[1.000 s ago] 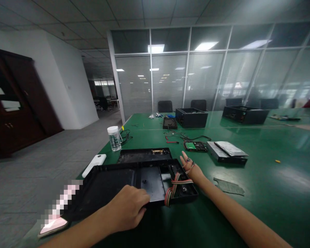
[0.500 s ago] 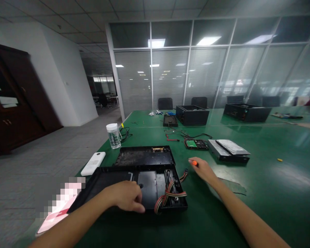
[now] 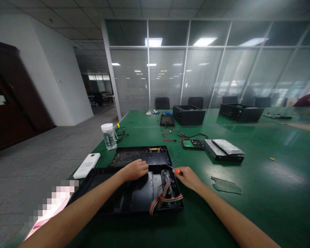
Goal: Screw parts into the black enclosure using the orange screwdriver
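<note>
A shallow black metal casing (image 3: 142,198) lies on the green table before me, with a striped ribbon cable (image 3: 160,199) looped over its right end. My right hand (image 3: 188,177) is closed around a screwdriver (image 3: 179,171) with an orange and black handle. Its thin shaft points left, at the casing's far right corner. Over the far wall of the casing is my left hand (image 3: 135,169), fingers curled together. What they hold or press, if anything, is hidden. Directly behind lies a flat black panel (image 3: 141,156) with a gold-coloured connector.
To the left stand a clear bottle (image 3: 109,137) and a white phone-like object (image 3: 87,165). Beyond the casing are a circuit board (image 3: 192,144), a silver-and-black drive unit (image 3: 224,151), cables and two black computer cases (image 3: 189,116). A thin dark sheet (image 3: 226,186) lies right.
My left hand has moved from the casing's near side to its far wall. The right hand has brought the screwdriver left to the far right corner. The view has shifted slightly.
</note>
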`<state>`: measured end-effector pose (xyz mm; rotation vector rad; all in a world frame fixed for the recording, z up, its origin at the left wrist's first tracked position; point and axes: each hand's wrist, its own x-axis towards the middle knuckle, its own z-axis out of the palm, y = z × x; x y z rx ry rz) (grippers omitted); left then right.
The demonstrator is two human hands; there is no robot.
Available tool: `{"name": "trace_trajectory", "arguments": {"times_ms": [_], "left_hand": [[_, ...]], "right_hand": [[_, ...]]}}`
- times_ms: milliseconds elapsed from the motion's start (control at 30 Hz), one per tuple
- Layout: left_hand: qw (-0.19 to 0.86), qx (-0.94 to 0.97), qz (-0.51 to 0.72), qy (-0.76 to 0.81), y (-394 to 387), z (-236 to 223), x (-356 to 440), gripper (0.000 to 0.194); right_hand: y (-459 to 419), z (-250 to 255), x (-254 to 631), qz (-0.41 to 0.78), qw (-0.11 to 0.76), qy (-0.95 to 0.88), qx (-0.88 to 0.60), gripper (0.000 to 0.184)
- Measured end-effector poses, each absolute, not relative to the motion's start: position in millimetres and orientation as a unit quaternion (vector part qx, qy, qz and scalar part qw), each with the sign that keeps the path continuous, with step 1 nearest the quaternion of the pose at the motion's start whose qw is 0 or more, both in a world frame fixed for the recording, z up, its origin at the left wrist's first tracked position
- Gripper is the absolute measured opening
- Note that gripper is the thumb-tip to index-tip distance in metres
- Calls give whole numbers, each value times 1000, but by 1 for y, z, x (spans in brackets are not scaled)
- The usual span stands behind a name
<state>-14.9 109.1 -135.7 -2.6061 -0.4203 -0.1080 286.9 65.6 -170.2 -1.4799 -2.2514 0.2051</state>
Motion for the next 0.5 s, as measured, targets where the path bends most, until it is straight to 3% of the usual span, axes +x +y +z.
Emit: {"name": "trace_trajectory", "arguments": {"times_ms": [233,500], "left_hand": [[174,-944,-34,-278,100,-120,21,13],[82,-945,-17,-315,103,-129,64,17]], "right_hand": [[66,-165,281,129,265,-808,-511,36],[75,-170,306,72,237,-762,-599,41]]}}
